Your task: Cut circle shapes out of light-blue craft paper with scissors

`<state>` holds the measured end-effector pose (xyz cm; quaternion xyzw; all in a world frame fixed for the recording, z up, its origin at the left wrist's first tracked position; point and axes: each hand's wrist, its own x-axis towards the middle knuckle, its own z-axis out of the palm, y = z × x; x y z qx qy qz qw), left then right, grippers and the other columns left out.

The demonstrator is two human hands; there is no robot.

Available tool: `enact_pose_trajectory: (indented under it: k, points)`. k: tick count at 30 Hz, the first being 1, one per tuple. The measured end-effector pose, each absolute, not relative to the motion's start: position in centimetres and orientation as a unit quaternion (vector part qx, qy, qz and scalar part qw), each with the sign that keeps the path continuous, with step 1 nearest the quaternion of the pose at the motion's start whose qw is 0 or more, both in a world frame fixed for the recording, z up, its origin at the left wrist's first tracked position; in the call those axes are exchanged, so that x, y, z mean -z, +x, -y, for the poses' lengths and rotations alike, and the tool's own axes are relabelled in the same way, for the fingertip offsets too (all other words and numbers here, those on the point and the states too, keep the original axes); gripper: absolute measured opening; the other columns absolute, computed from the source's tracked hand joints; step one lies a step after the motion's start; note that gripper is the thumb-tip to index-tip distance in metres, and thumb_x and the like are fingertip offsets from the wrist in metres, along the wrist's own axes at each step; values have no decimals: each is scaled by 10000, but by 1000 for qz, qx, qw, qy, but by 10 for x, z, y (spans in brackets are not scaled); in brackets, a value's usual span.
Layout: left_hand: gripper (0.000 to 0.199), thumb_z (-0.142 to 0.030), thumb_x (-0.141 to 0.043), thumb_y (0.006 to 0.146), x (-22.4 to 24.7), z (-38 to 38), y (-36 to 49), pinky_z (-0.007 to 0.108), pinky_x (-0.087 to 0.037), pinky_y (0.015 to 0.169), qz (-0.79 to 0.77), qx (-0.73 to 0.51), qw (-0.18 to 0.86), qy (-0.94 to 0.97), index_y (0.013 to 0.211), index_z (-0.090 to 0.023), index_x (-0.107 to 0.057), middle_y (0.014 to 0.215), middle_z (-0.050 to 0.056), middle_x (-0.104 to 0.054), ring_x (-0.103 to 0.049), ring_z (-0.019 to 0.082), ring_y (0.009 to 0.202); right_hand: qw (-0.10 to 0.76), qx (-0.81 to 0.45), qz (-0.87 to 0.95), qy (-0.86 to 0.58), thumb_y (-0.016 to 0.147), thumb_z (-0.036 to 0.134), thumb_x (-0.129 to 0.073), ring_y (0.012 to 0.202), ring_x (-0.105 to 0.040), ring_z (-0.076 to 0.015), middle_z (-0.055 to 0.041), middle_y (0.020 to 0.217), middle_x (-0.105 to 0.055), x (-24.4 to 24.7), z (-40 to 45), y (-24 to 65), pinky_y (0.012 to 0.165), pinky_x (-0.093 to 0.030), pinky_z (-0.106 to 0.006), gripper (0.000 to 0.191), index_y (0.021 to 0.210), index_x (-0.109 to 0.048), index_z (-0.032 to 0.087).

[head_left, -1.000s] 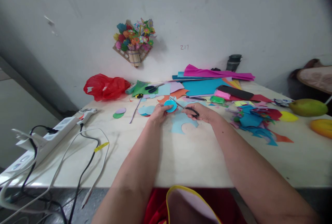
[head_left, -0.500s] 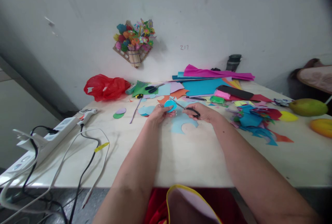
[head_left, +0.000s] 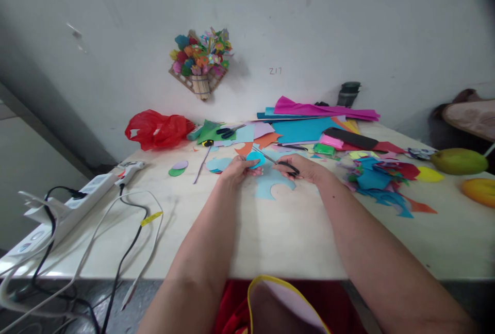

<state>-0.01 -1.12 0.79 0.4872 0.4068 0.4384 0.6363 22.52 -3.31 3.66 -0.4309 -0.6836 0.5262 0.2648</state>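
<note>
Between the thumb and fingers of my left hand (head_left: pixel 238 167) is a round blue paper disc (head_left: pixel 256 159). My right hand (head_left: pixel 299 165) is closed round the black handles of a pair of scissors (head_left: pixel 288 167). The blades point up and left, and their tips lie at the disc's right edge; whether they touch the paper I cannot tell. Under my hands lies a light blue paper offcut (head_left: pixel 266 188) with a curved cut-out. Just left of my left hand are several blue round paper pieces (head_left: pixel 218 164).
Coloured paper sheets (head_left: pixel 305 130) and a second pair of scissors (head_left: pixel 228 131) lie at the back. To the right are a heap of paper scraps (head_left: pixel 373 177) and a green mango (head_left: pixel 458 161). A power strip (head_left: pixel 73 213) with cables stands left, near a red plastic bag (head_left: pixel 158 130).
The blue disc has shifted and turned slightly to the right in my left hand. My right hand and the scissors look almost the same.
</note>
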Motion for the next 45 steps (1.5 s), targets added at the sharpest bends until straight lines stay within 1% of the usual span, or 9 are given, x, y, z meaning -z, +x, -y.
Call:
enact_pose_trajectory:
  k: [10, 16, 21, 27, 30, 32, 38, 41, 45]
  points:
    - [244, -246, -868, 693, -7, 11, 0, 203, -526, 514, -404, -440, 629, 498, 688, -84, -686, 612, 100, -700, -683, 159, 536, 273, -519, 697, -412, 735, 506, -720, 430, -390, -78, 30, 520, -503, -28, 26, 228, 440, -245, -240, 391, 642, -503, 195]
    - [272, -267, -880, 672, -6, 11, -1, 230, -543, 550, -410, -439, 624, 500, 679, -74, -688, 624, 115, -705, -674, 161, 533, 277, -538, 685, -405, 730, 487, -723, 430, -373, -76, 32, 522, -487, -26, 23, 229, 432, -229, -244, 377, 636, -502, 196]
    - [264, -266, -882, 674, -8, 12, -2, 223, -545, 550, -408, -433, 628, 501, 691, -81, -695, 629, 110, -710, -673, 155, 538, 276, -537, 692, -397, 738, 475, -730, 434, -352, -73, 39, 511, -473, -24, 21, 230, 432, -221, -239, 378, 627, -498, 197]
    - [206, -214, -854, 715, -6, 9, -4, 235, -553, 561, -406, -429, 636, 498, 702, -84, -694, 623, 114, -707, -669, 156, 520, 278, -551, 675, -404, 705, 410, -702, 455, -349, -79, 30, 514, -475, -28, 23, 229, 444, -231, -243, 264, 667, -581, 178]
    - [197, -200, -849, 720, -6, 9, -5, 240, -551, 565, -406, -427, 639, 495, 718, -75, -697, 625, 118, -706, -672, 160, 523, 276, -551, 674, -408, 692, 402, -689, 458, -357, -83, 35, 502, -472, -30, 24, 230, 451, -242, -242, 241, 701, -615, 173]
    - [191, -197, -842, 723, -6, 9, -6, 239, -543, 556, -405, -423, 640, 497, 719, -72, -698, 628, 120, -708, -675, 164, 530, 273, -550, 676, -407, 694, 405, -701, 450, -349, -80, 45, 492, -454, -30, 24, 230, 451, -243, -241, 246, 706, -613, 175]
    - [204, -201, -850, 714, -7, 10, -7, 214, -510, 499, -406, -411, 642, 504, 713, -73, -691, 613, 106, -707, -662, 151, 506, 270, -566, 668, -400, 739, 422, -716, 429, -303, -81, 68, 472, -355, -32, 23, 232, 420, -236, -257, 310, 628, -528, 202]
    - [230, -203, -866, 706, -8, 10, -6, 197, -491, 470, -405, -408, 645, 504, 719, -63, -685, 601, 104, -702, -656, 144, 487, 268, -553, 674, -411, 737, 410, -737, 420, -292, -79, 70, 472, -349, -33, 23, 233, 413, -226, -257, 310, 630, -536, 201]
    - [240, -198, -878, 698, -10, 13, -6, 187, -490, 453, -407, -402, 649, 502, 703, -63, -680, 586, 99, -698, -653, 141, 469, 265, -543, 684, -409, 713, 398, -726, 427, -298, -76, 59, 478, -383, -32, 21, 236, 414, -240, -252, 280, 610, -569, 190]
